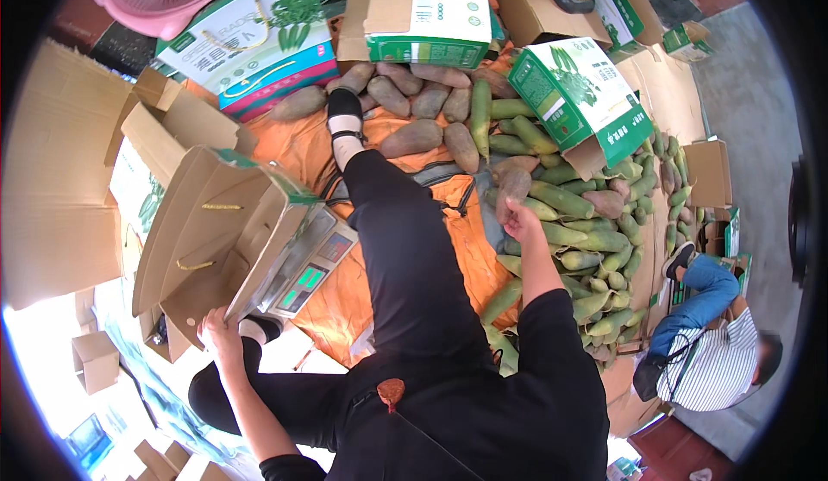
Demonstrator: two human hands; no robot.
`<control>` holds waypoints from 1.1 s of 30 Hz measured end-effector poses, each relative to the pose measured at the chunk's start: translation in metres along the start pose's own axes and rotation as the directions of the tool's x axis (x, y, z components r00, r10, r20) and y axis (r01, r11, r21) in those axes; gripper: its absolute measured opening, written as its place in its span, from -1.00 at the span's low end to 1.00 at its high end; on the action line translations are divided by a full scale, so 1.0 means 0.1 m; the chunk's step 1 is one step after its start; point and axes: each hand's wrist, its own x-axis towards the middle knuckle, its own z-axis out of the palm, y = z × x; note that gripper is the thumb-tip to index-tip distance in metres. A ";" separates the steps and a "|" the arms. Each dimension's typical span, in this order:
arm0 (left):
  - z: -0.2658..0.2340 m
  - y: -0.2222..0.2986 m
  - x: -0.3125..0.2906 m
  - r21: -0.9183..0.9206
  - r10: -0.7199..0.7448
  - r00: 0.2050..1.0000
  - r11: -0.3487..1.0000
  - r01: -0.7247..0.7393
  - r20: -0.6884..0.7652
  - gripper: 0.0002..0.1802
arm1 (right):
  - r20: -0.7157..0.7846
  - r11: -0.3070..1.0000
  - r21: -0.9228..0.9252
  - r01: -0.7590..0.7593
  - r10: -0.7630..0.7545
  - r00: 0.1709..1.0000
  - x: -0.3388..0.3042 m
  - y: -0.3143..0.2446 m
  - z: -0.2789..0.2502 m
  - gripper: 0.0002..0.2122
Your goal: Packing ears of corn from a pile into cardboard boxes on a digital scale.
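The brownish oblong vegetable (514,189) is sitting upright in the right hand (520,220), fingers closing around it above the green-and-brown pile (595,239). The left hand (221,330) is gripping the open carton (226,231) on the scale (312,270), the outstretched leg (392,222) lying between them.

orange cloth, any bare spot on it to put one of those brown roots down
Bare orange cloth lies left of the outstretched leg, between the brown roots and the scale. Right of the leg, around the right hand, green pods crowd it.
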 end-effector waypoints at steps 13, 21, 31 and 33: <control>0.01 0.00 -0.06 0.001 -0.082 0.996 0.997 0.082 0.031 -0.83 | 0.687 0.694 -0.140 0.706 -0.446 0.574 -1.91 -1.02 1.69 -0.44; 0.02 -0.06 -0.12 -0.047 -0.078 0.997 0.996 0.079 0.012 -0.76 | 0.957 0.377 -0.046 0.925 -0.249 0.149 -3.44 -1.01 3.01 -0.36; 0.02 -0.03 -0.23 -0.044 -0.046 0.999 0.998 0.046 0.011 -0.77 | 0.931 -0.492 -0.076 0.867 0.276 0.238 -3.39 0.30 4.23 -0.42; 0.04 -0.04 -0.23 -0.040 -0.039 0.999 0.998 0.040 0.019 -0.80 | 0.857 -0.632 -0.146 0.761 0.303 0.416 -3.27 0.54 4.32 -0.48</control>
